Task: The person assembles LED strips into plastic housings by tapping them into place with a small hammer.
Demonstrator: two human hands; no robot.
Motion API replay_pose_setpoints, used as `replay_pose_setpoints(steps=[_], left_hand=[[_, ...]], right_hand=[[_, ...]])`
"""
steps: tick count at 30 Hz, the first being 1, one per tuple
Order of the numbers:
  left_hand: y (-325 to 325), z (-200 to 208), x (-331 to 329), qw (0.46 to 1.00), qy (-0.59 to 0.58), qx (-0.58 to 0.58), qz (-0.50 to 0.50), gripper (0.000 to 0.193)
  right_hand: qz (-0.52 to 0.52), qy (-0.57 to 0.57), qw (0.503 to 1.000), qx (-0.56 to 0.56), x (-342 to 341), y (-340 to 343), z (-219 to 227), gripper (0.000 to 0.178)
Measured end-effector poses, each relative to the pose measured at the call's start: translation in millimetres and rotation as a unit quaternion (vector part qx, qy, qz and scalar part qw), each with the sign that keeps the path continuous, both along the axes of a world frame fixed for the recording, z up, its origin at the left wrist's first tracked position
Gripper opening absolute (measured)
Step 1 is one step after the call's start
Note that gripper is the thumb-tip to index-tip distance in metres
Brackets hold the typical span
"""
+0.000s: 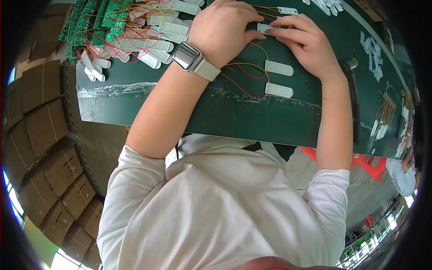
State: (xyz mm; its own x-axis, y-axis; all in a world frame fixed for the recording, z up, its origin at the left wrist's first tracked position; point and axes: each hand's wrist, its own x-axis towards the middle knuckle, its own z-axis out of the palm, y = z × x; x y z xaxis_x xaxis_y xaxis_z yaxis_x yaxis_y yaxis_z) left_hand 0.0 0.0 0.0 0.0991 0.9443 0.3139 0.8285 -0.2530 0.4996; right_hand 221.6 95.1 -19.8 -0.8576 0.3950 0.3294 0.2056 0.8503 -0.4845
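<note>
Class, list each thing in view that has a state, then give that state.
Small white piece: held
Left hand: at that piece, grip unclear
Right hand: pinching that piece
Two white strips: flat, wired
Green circuit boards: heaped
Watch: worn
Cardboard boxes: stacked

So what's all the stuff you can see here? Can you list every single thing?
Table: one, dark green, under the work
Circuit boards: many, green, piled upper left
Piled white pieces: many, white, beside the boards
Wires: many, mostly red and yellow, on boards and pieces
Loose wired pieces: two, white, between the forearms
Held piece: one, white, at both hands' fingertips
Hammer-like tool: one, dark, right
White strips: several, far right
Cardboard boxes: many, brown, left
Plastic thing: red, below table, right
Another person: one, pale top, right edge
Watch: one, grey, left wrist
Shirt: one, white, bottom
Left hand, right hand: one each, top
</note>
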Motion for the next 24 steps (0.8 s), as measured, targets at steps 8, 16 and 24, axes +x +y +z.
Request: replay_pose_setpoints(steps=[8, 16, 24], left_hand=[[-0.9, 0.1, -2.7, 1.0, 0.003, 0.023, -0.002, 0.035], [-3.2, 4.5, -2.9, 0.998, 0.058, 0.016, -0.002, 0.036], [-7.4, 5.6, 0.2, 0.997, 0.064, -0.009, 0.048, 0.038]], right_hand=[[-0.013, 0.033, 0.999, -0.015, -2.4, -0.2, -2.0, 0.029], [-0.017, 0.024, 0.999, -0.014, 1.0, -0.5, -0.1, 0.033], [-0.018, 0.034, 0.998, -0.044, 0.9, -0.1, 0.6, 0.038]])
